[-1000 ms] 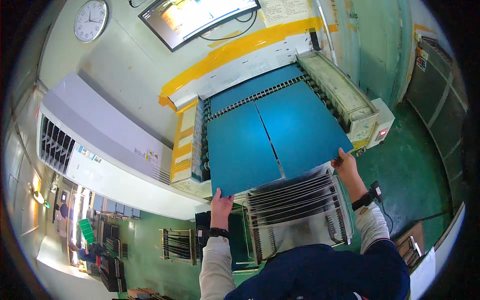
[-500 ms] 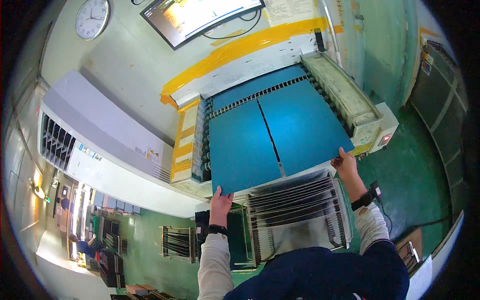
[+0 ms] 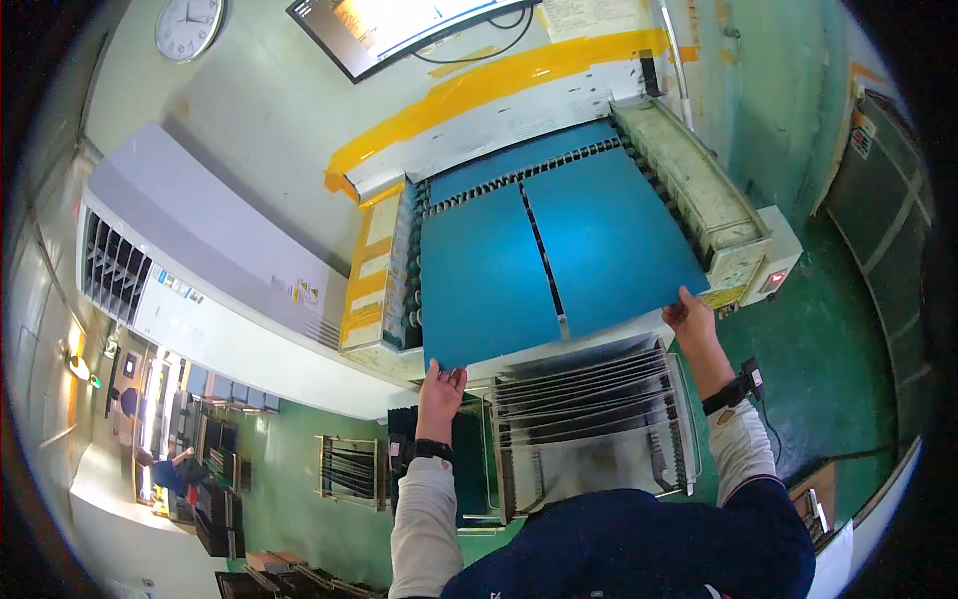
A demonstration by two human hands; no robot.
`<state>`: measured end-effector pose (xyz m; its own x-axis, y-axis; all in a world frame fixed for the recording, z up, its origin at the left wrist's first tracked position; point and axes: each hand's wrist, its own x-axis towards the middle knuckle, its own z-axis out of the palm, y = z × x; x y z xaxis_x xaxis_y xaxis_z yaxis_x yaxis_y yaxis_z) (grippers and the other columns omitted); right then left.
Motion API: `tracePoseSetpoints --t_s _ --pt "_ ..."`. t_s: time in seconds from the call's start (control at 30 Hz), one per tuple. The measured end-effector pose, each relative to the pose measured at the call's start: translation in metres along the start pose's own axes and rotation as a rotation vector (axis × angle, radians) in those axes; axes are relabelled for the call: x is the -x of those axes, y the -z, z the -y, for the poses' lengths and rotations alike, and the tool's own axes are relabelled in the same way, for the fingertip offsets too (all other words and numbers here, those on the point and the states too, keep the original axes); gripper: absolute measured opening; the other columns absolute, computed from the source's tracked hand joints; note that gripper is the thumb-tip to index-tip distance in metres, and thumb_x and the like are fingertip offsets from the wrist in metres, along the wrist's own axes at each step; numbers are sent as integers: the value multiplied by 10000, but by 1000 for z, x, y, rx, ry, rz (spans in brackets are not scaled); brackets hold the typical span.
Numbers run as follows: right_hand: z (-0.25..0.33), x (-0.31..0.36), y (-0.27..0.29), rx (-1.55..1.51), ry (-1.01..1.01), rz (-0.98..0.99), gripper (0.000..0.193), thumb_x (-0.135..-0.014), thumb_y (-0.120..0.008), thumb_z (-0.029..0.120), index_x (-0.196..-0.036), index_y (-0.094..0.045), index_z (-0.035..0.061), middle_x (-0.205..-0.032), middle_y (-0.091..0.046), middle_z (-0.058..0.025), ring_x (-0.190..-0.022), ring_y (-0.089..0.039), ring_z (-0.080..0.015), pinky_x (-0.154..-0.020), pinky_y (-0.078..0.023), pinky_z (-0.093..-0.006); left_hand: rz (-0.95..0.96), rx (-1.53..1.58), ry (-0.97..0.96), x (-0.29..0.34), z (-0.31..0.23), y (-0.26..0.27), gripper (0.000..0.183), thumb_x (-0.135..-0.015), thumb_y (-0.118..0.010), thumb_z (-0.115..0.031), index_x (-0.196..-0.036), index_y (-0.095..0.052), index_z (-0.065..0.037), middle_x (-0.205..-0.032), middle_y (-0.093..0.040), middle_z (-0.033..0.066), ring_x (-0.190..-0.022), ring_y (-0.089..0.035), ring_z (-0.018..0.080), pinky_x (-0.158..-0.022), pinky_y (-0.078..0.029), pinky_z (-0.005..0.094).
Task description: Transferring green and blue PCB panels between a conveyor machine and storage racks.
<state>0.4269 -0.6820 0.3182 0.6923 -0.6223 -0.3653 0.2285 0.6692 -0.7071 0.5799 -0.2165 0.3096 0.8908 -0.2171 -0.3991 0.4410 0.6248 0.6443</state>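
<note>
Two blue flat panels lie side by side on a roller conveyor, a left panel (image 3: pixel 484 270) and a right panel (image 3: pixel 614 240), with a narrow dark gap between them. My left hand (image 3: pixel 439 401) has its fingers closed at the near left corner of the left panel. At the near right corner of the other panel, my right hand (image 3: pixel 694 324) is curled with its fingertips against the edge. The undersides of both panels are hidden. Beyond a row of black rollers (image 3: pixel 529 177), another blue sheet (image 3: pixel 519 155) lies partly under the machine's white cover.
Below the conveyor's front edge stands a metal rack (image 3: pixel 589 419) with several slots. A smaller rack (image 3: pixel 351 474) stands on the green floor to the left. A long white air conditioner (image 3: pixel 239 329) flanks the machine. At the right is a switch box (image 3: pixel 778 275). A person (image 3: pixel 175 474) is far left.
The view has shifted slightly. The blue sheet at the back shows a little less before the cover. My hands stay at the near corners of the two front panels.
</note>
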Motion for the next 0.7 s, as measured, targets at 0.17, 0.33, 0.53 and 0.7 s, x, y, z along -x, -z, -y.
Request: tracePoseSetpoints --t_s 0.17,0.33,0.53,0.7 --pt "0 5 -1 14 -50 113 193 -874 -591 237 -844 -541 53 -708 -570 -70 -622 -584 -202 -589 -498 -349 107 -41 49 16 6 22 405 -924 -511 -352 -1166 -468 -30 -1135 -545 105 -1044 -549 250 -831 -498 333" --pt "-43 35 4 238 -169 238 221 -876 -576 233 -918 -592 17 -767 -616 -77 -639 -597 -162 -609 -506 -303 -24 4 70 58 28 63 369 -949 -466 -320 -1150 -490 -12 -1127 -565 122 -1033 -553 266 -873 -478 352" --pt "-147 108 35 1112 188 695 233 -800 -645 220 -915 -617 19 -797 -638 -82 -718 -626 -221 -639 -490 -322 -233 75 169 123 82 147 333 -928 -508 -327 -1103 -525 -44 -1055 -599 105 -971 -582 263 -837 -498 359" --pt "-167 142 26 1404 488 882 281 -731 -681 207 -962 -623 60 -979 -603 -105 -938 -559 -295 -799 -445 -393 -377 179 201 189 132 223 264 -911 -538 -290 -1055 -553 -69 -1029 -606 97 -966 -582 265 -833 -499 369"
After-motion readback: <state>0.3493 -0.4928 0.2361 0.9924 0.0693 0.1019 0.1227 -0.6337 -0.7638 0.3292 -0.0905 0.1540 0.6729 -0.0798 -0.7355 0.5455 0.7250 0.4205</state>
